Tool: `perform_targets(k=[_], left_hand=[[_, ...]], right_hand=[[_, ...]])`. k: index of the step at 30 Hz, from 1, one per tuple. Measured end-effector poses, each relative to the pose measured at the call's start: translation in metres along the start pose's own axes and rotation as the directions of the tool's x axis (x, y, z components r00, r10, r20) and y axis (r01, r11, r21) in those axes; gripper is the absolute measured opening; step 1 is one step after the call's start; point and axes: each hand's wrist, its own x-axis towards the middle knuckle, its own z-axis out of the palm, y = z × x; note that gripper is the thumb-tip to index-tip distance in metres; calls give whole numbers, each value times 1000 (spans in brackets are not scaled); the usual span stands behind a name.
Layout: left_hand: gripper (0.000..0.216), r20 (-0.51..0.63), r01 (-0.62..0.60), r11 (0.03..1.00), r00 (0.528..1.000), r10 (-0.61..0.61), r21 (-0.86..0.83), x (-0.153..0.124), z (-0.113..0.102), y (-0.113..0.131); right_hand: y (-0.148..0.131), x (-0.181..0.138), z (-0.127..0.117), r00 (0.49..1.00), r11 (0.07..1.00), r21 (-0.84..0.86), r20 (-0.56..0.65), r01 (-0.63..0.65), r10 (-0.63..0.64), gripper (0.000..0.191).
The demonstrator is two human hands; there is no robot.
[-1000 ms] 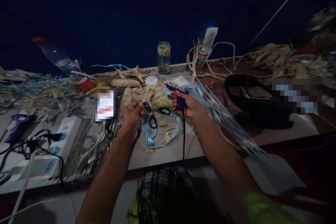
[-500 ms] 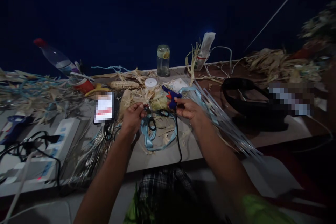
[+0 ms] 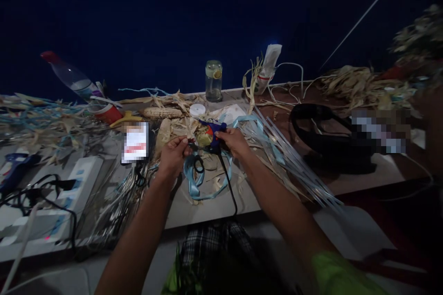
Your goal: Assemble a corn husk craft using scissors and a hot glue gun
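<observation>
My right hand [image 3: 235,142] is wrapped round the handle of a blue glue gun [image 3: 218,137] with an orange-red trigger. Its nozzle points left, and a black cord runs down from it to the table's front edge. Just to the left, my left hand [image 3: 175,153] is closed in a pinch; the small thing at its fingertips is too dim to make out. Under and between the hands lie black-handled scissors [image 3: 198,164] and a loop of light blue ribbon [image 3: 194,185]. Dry corn husks [image 3: 176,128] are heaped just behind the hands.
A corn cob [image 3: 162,113], a white round lid [image 3: 197,110] and a glass jar [image 3: 213,84] stand farther back. Clear glue sticks [image 3: 297,161] lie to the right, beside a black curved object [image 3: 321,133]. At left are a power strip [image 3: 83,179], another glue gun [image 3: 16,166] and a phone [image 3: 135,144].
My right hand has moved left with the glue gun, bringing it closer to my left hand. The gun has turned flatter, its nozzle pointing left. My left hand has barely moved.
</observation>
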Motion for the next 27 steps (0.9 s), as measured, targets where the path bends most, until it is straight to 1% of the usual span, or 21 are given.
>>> perform_targets(k=[2,4,5,7,10,12,14,16,17,19,21,22,24,27], left_hand=[[17,-3,9,1000,1000,-9,7,0,0,1],[16,-14,20,1000,1000,-20,6,-1,1,1],[17,-18,23,1000,1000,-23,2,-1,2,2],[17,-17,18,1000,1000,-17,3,-2,3,2],[18,-3,-3,1000,1000,3,6,-3,4,2],[18,-3,13,1000,1000,-13,4,-3,3,2],[18,-2,56,998,998,-56,21,-4,3,2],[18,25,93,994,995,-94,50,-6,3,2],[17,56,104,992,993,-107,66,-7,3,3],[17,153,135,986,977,-148,93,-9,5,4],[18,226,183,975,952,-208,128,-13,8,4],[19,248,211,967,939,-241,141,-14,10,5],[20,262,254,955,921,-287,155,-17,12,6],[20,286,287,944,902,-323,159,-20,15,7]], right_hand=[[-1,1,-1,993,973,-212,-52,90,-103,18],[-3,-1,-5,965,879,-447,-106,168,-238,22],[-5,-3,-7,950,823,-536,-112,190,-293,24],[-10,-9,-12,926,743,-632,-105,219,-362,28],[-18,-18,-19,907,699,-675,-104,237,-407,32],[-24,-23,-22,892,690,-667,-82,282,-444,31],[-27,-26,-20,896,739,-572,-18,355,-444,31],[-27,-26,-15,922,837,-396,82,378,-378,31],[-26,-26,-11,933,881,-308,138,358,-331,32],[-23,-25,-4,938,929,-202,226,310,-264,34],[-21,-26,2,930,944,-159,281,288,-237,33],[-20,-27,4,924,943,-150,296,296,-243,32],[-20,-29,5,901,927,-143,322,348,-289,27],[-21,-32,5,867,897,-150,363,415,-341,20]])
